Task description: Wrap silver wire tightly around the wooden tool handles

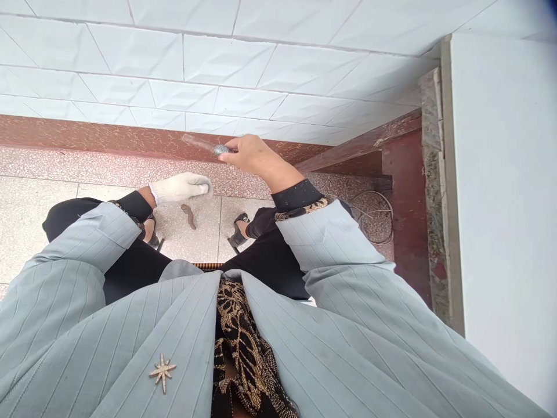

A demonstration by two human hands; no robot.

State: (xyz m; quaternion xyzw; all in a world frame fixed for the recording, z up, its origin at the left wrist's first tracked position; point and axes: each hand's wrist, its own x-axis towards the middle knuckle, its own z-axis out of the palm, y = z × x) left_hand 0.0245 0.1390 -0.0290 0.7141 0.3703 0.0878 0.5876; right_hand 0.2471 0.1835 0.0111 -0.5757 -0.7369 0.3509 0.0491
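Note:
My right hand (pixel 250 154) is bare and closed around a narrow tool (pixel 221 150) in front of the tiled wall. Silvery wire is wound round the tool near my fingers. Its flat, brownish blade-like end points left and is blurred. My left hand (pixel 180 187), in a white knitted glove, is held lower and to the left, over the floor. Its fingers are curled, with the thumb pressed toward them; a greyish edge shows at the fingertips, but what it is cannot be made out. Below the glove lies a brown, curved piece (pixel 189 216) on the floor.
White tiles (pixel 226 58) cover the wall ahead, above a reddish-brown skirting (pixel 143 138). At the right stand a dark red panel (pixel 404 203) and a white surface (pixel 505 174). A thin coiled cable (pixel 374 215) lies on the speckled floor (pixel 35 220). My knees flank the floor area.

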